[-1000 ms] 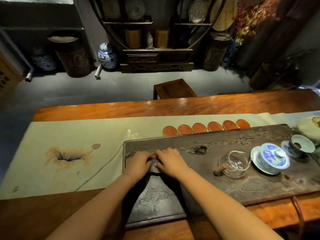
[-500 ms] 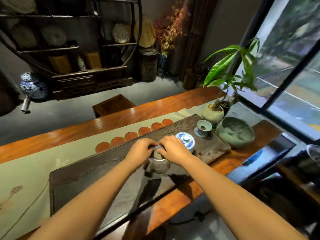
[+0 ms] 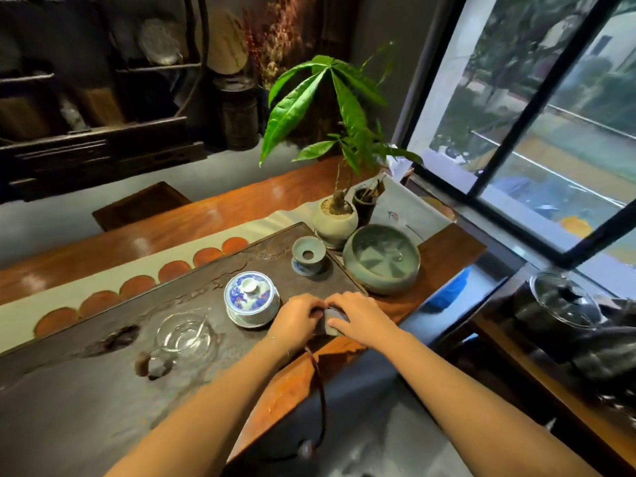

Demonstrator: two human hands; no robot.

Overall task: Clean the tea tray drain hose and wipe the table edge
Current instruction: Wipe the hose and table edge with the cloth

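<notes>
Nearest the viewer, a dark drain hose [image 3: 321, 404] is seen hanging from the near edge of the stone tea tray [image 3: 86, 401] and curving down below the wooden table [image 3: 282, 390]. Just beyond, at the tray's near right corner, a small grey cloth [image 3: 332, 321] is held between the left hand [image 3: 297, 316] and the right hand [image 3: 358, 315]; both are curled over it, fingertips almost meeting. To their left, a blue-and-white lidded cup [image 3: 250, 297] and a glass pitcher [image 3: 182, 333] are set on the tray. Farther along the tray a pale green strainer cup [image 3: 308, 254] is placed. Off the tray's far end, a green glazed bowl [image 3: 382, 258] and a potted plant [image 3: 335, 218] are shown. A row of round coasters [image 3: 137, 287] is laid on the cloth runner [image 3: 20, 313] behind the tray.
</notes>
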